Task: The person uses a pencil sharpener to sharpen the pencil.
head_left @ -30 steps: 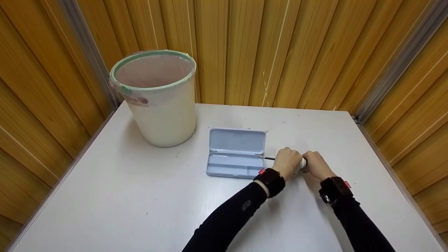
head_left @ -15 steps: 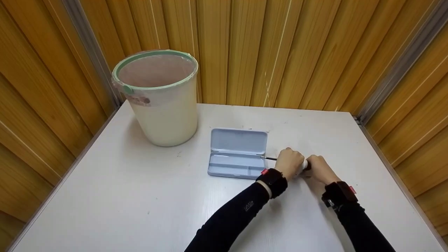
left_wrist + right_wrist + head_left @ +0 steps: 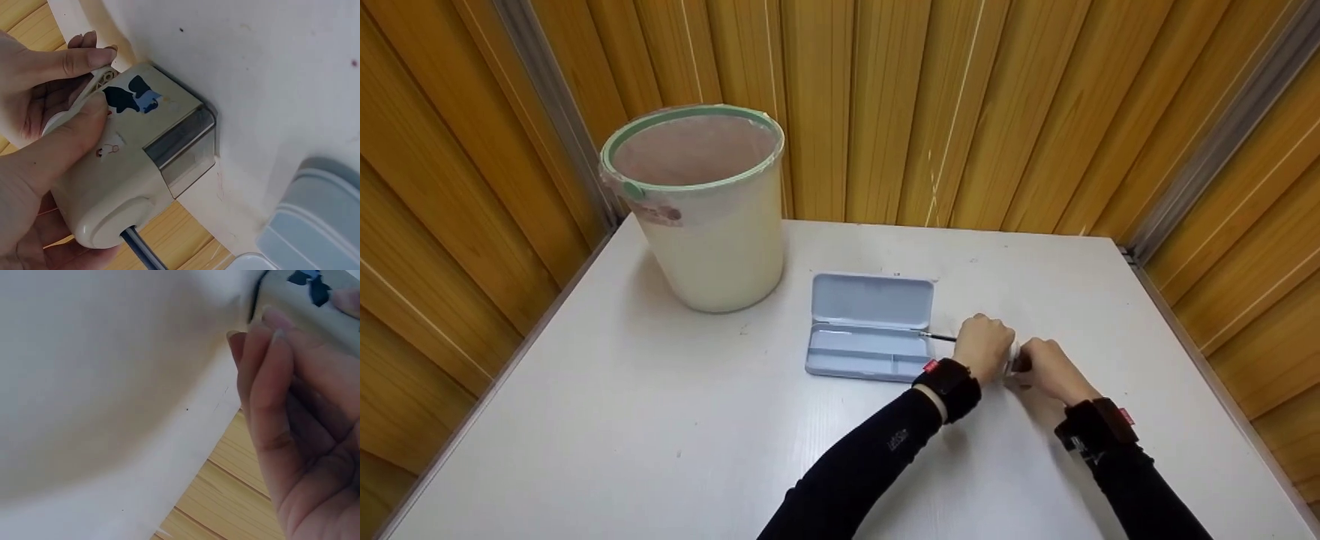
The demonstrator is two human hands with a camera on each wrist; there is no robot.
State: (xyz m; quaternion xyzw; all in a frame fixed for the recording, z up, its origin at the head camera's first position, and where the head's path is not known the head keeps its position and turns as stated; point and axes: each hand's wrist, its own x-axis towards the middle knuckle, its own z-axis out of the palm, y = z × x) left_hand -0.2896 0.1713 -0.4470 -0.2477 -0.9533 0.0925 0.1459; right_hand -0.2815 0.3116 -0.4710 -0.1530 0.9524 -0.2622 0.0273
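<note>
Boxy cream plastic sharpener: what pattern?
Sharpener: dark-blue markings, small red touches; best in left wrist view.

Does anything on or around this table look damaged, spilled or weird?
Nothing looks spilled. Two small oddities: dark scuffs mar the otherwise plain white tabletop, and pale scratch-like lines cross the yellow wood-grain panel wall. The cream pencil sharpener with blue cartoon pictures shows no visible damage, though the left hand covers part.

Our left hand is curled in a grip; our right hand, near its three o'clock side, has bent fingers. Our left arm slants back toward seven o'clock, our right arm toward five.
</note>
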